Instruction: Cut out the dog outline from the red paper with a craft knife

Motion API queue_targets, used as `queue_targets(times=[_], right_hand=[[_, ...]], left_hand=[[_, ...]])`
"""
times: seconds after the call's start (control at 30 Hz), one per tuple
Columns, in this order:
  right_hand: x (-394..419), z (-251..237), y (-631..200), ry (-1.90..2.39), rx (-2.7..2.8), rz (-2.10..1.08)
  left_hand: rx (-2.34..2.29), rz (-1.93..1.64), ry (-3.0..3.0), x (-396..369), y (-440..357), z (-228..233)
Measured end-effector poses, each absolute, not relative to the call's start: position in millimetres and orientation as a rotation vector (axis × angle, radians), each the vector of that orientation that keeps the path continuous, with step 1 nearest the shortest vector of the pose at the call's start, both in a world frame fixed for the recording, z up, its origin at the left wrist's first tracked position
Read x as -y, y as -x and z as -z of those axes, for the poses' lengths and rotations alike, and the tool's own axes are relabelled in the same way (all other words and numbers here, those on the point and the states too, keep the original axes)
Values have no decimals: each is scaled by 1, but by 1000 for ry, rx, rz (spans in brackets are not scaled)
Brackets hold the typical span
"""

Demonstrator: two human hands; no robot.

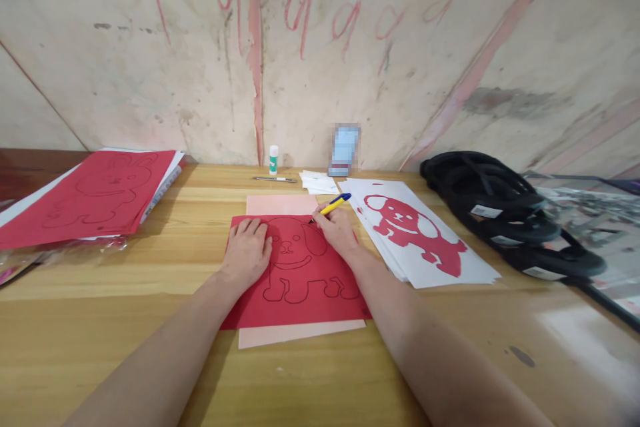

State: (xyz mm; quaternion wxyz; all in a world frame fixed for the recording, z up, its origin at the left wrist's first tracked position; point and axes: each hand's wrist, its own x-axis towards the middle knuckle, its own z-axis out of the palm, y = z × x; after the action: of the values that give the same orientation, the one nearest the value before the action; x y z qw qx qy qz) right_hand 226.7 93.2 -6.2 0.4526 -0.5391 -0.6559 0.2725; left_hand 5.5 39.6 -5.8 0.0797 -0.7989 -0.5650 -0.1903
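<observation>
A sheet of red paper (240, 312) lies before me on the table, over a pale pink sheet (300, 335). Dark lines on the red sheet outline a dog with a drooping ear, a collar band and legs. My left hand (249, 247) rests flat on the sheet's left part, fingers stretched out. Near the upper right of the drawing, my right hand (340, 228) is closed around a yellow and blue pen (333, 205). Its tip is down at the paper by the dog's ear. My right hand and forearm hide the sheet's right edge.
White sheets with a red dog cutout (400, 217) lie to the right. Black stacked headgear (500, 213) stands beyond them. At the back are a glue stick (273, 160), a slim pen (274, 179), paper scraps (319, 182) and a blurred phone (344, 150). Red drawn sheets (105, 197) lie left.
</observation>
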Motion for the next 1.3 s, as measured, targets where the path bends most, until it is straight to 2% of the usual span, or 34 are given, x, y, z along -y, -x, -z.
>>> queue_targets(times=[1.3], right_hand=[[-97,8,-226,1237,1658,-711]], left_hand=[[1694,585,2400,-39,-6,5]])
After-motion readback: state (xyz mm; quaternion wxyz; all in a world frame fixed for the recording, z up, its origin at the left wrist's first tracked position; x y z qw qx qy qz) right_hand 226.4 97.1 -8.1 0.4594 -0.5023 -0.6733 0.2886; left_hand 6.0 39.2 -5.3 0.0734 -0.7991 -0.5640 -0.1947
